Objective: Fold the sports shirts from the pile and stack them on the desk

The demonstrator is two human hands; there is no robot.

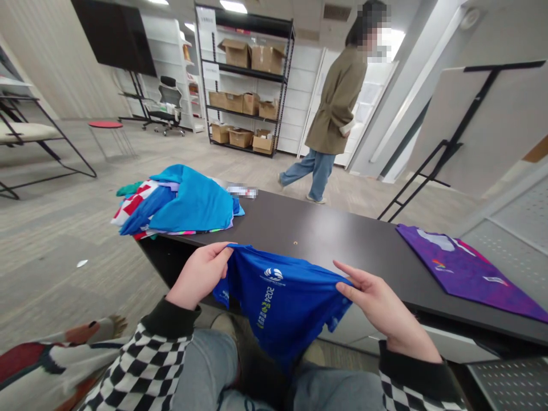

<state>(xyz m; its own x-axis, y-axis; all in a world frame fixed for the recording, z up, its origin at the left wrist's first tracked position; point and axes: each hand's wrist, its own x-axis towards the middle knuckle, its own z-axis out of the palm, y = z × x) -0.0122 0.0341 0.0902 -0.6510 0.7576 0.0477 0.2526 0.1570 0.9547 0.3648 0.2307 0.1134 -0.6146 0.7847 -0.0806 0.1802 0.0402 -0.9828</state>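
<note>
A blue T-shirt (282, 297) with white and yellow print hangs between my two hands, in front of the dark table's near edge and above my lap. My left hand (205, 271) pinches its upper left corner between thumb and fingers. At the upper right corner, the thumb and fingers of my right hand (372, 291) grip the cloth, with the index finger stretched out. Beyond my left hand, a heap of clothes (192, 197) lies on the table, a bright blue piece on top. A purple shirt (466, 274) lies flat at the table's right end.
The dark table (317, 228) spans the view before me. Behind it a person (334, 103) in an olive jacket walks past. A shelf rack (246, 80) holds several cardboard boxes. An easel-like stand (462, 131) is at right, a red stool (105, 124) at left.
</note>
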